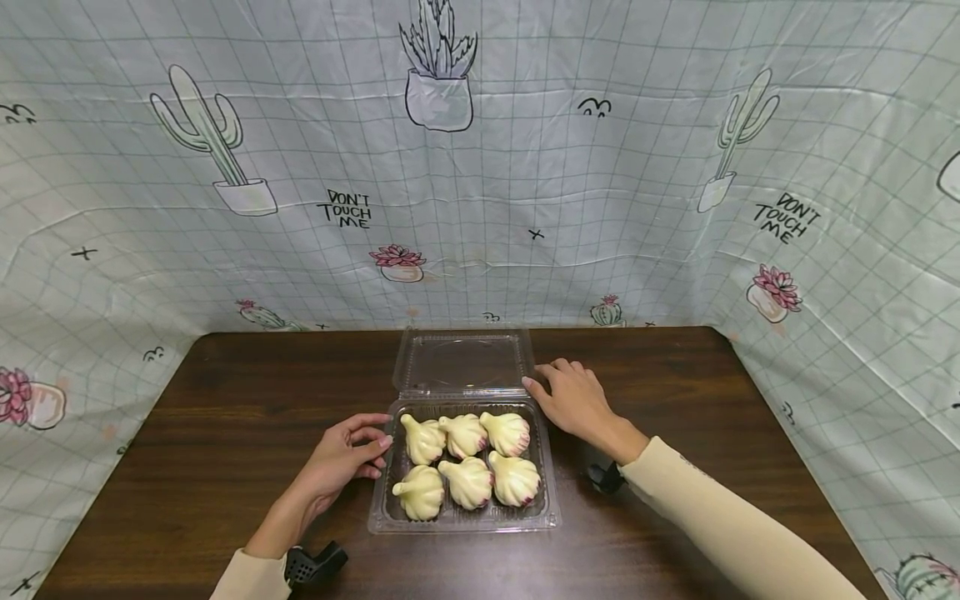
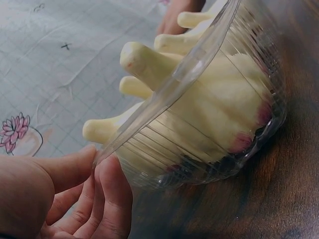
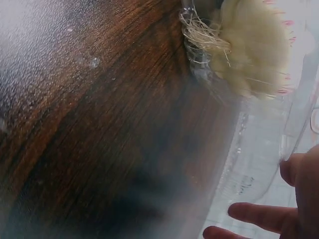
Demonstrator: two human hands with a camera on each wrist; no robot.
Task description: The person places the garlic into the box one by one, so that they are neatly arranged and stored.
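Note:
Several pale garlic bulbs (image 1: 468, 483) with pinkish ends lie in two rows in a clear plastic clamshell box (image 1: 465, 527). Its hinged lid (image 1: 461, 360) is folded back, away from the person. At the box's left side, my left hand (image 1: 341, 458) pinches the rim between thumb and fingers, as the left wrist view shows. My right hand (image 1: 577, 400) is at the right, by the hinge, its thumb at the plastic edge and its fingers extended along the lid's side. Stringy roots (image 3: 202, 35) show on one bulb in the right wrist view.
The box stands on a dark brown wooden table (image 1: 247, 417). A pale gridded cloth (image 1: 495, 167) with cactus drawings hangs behind the table and along both sides. Black wrist cameras (image 1: 315, 564) are worn on both wrists.

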